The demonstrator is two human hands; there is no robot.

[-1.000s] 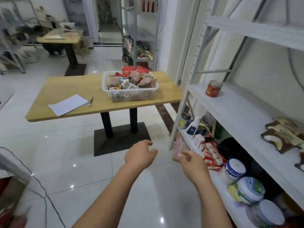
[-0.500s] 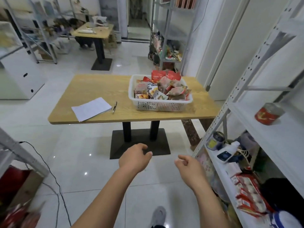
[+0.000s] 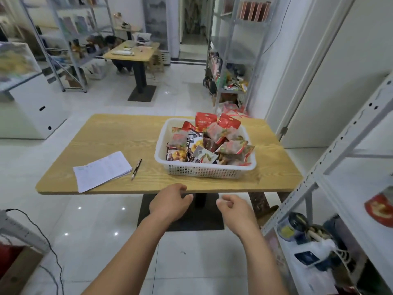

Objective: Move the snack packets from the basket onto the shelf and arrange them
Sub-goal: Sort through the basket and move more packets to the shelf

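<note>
A white perforated basket (image 3: 204, 171) stands on the right half of a wooden table (image 3: 119, 135), heaped with several snack packets (image 3: 209, 141) in red, clear and dark wrappers. My left hand (image 3: 170, 204) hangs just below the table's near edge, fingers loosely curled and holding nothing. My right hand (image 3: 235, 211) is beside it, also loosely curled and empty. The white metal shelf (image 3: 348, 188) runs along the right edge, with a red can (image 3: 379, 208) on its middle board.
A sheet of paper (image 3: 102, 170) and a pen (image 3: 136, 168) lie on the table left of the basket. Jars and bottles (image 3: 297, 227) crowd the shelf's lower board. A cable (image 3: 42, 237) trails over the floor at left. A second table (image 3: 134, 52) and more racks stand behind.
The view has swung from the shelf toward the table, and the basket is much closer. My right hand has let go of the pink packet it held by the shelf post; both hands are empty.
</note>
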